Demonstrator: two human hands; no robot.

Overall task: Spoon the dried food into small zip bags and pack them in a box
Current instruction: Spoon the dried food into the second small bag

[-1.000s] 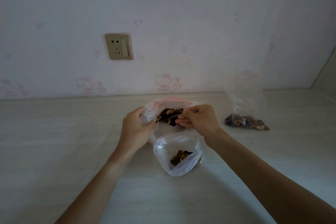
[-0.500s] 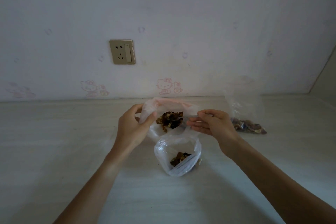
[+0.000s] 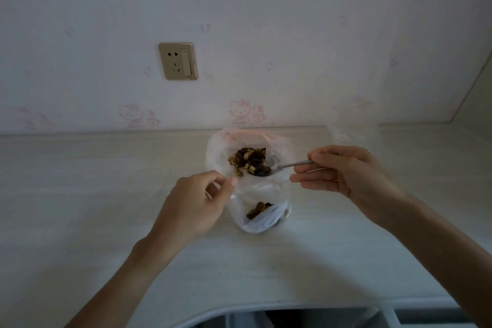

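Steel spoon (image 3: 282,166), pinched in my right hand (image 3: 343,173), carries dried mix; my left hand (image 3: 194,202) pinches the small clear bag's (image 3: 262,210) rim beside it, holding the mouth agape.

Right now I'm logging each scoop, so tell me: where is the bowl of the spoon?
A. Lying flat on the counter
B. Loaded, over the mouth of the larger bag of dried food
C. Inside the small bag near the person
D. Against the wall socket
B: the right hand holds the spoon, its bowl heaped with dried food at the larger bag's opening.
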